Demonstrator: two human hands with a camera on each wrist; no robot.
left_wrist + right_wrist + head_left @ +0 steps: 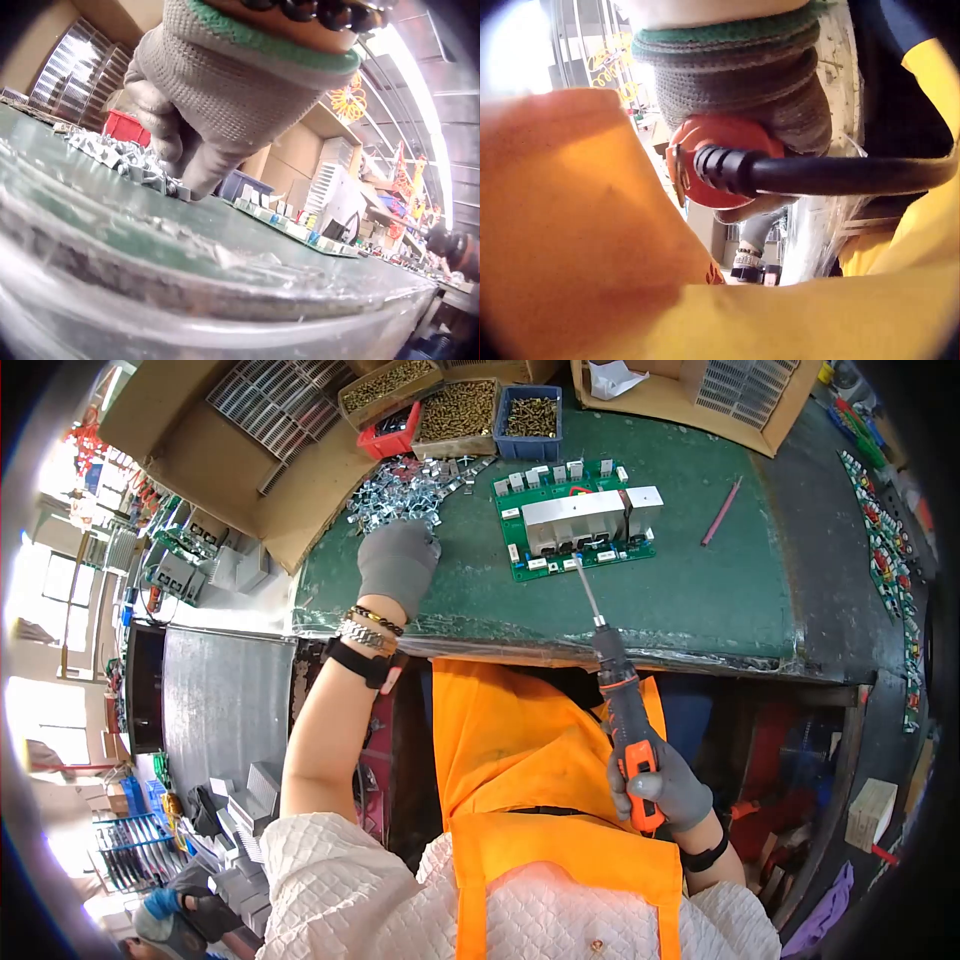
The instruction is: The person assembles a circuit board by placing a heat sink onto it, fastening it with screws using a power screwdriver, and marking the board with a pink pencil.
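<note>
My gloved left hand [398,560] reaches down at the near edge of a pile of small metal clips [395,495]. In the left wrist view, its fingers [160,124] are bent and the thumb tip comes down right beside the nearest clips; whether it pinches one I cannot tell. My gloved right hand [672,788] grips an orange and black electric screwdriver [627,710] in front of the apron. The screwdriver's bit points up the table, its tip overlapping the near edge of a green circuit board [525,566] that bears a silver heatsink [575,510].
Behind the board stand a blue bin [528,448] and another bin of brass-coloured screws [457,447], beside a red bin [390,446]. Cardboard boxes [190,450] flank them. A pink pen-like stick [722,512] lies right of the board. A black cord [840,174] leaves the screwdriver's end.
</note>
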